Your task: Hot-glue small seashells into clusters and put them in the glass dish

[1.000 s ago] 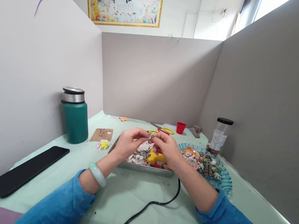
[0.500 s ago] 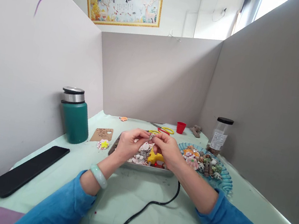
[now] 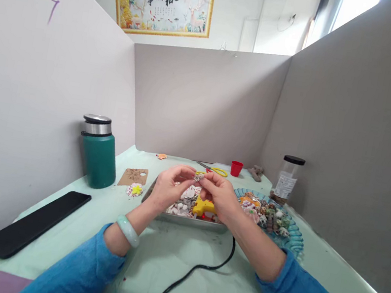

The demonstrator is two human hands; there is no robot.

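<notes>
Both hands, left hand (image 3: 168, 189) and right hand (image 3: 219, 195), raised above the tray (image 3: 188, 220), fingertips pinching one small shell (image 3: 197, 178) between them.

Two forearms in blue sleeves reach forward and angle inward, bare from the wrists on. The left hand (image 3: 168, 189) and right hand (image 3: 220, 196) meet in one shared pinch, thumbs and forefingers closed tip to tip. Into the pinch come the left fingertips (image 3: 189, 174) from its left and the right fingertips (image 3: 206, 181) from its right. The other fingers curl loosely below it.
</notes>
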